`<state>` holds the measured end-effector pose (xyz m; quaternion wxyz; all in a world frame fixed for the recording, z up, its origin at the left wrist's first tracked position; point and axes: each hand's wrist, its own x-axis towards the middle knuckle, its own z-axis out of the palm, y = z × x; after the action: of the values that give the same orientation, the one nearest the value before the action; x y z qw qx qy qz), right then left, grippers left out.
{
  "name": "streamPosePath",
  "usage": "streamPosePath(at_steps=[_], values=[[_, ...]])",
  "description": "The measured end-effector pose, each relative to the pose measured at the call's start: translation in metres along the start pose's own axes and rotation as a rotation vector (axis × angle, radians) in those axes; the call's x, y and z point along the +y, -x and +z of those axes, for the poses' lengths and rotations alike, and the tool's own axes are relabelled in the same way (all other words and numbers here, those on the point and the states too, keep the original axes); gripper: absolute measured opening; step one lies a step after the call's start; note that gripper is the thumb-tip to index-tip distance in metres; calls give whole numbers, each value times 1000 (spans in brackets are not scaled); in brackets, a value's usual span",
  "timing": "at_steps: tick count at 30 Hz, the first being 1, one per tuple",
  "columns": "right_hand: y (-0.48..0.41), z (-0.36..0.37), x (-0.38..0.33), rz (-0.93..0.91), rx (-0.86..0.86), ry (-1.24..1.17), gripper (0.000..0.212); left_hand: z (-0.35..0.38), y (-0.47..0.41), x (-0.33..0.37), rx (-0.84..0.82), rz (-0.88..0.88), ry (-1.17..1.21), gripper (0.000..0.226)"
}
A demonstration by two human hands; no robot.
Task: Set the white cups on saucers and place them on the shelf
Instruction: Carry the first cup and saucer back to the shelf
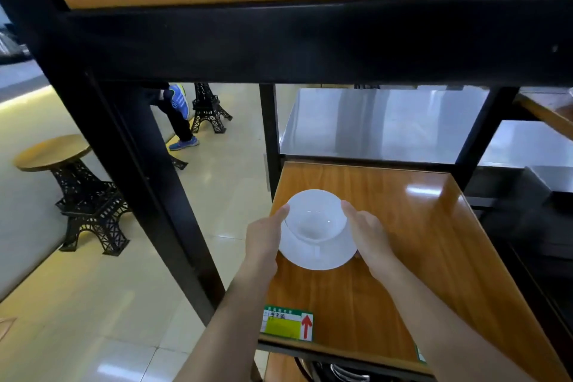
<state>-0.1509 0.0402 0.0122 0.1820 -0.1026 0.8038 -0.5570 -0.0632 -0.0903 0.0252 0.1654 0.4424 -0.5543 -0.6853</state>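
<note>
Head view: my left hand (263,234) and right hand (369,234) grip the saucer (319,254) bearing one white cup (314,220) at the wooden shelf (418,226); no other cups are visible.

White ceramic cup (315,220) on round white saucer (319,253), over glossy wooden shelf board (403,226). Left hand (263,239) and right hand (367,234) at either side. Green-yellow label (287,322) at front left edge.

Both forearms extended forward; left grip (266,234) and right grip (367,234) curled inward, thumbs raised, facing.
</note>
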Motion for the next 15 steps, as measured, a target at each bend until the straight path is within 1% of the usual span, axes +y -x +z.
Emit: streamPosePath(at_steps=[7, 11, 15], values=[[-12, 3, 4, -9, -23, 77, 49, 2, -14, -5, 18, -27, -18, 37], [-15, 2, 4, 2, -43, 141, 56, 3, -18, -7, 7, -33, -36, 33], [-17, 0, 3, 31, -59, 233, 54, 2, -19, -8, 7, -28, -67, 35]])
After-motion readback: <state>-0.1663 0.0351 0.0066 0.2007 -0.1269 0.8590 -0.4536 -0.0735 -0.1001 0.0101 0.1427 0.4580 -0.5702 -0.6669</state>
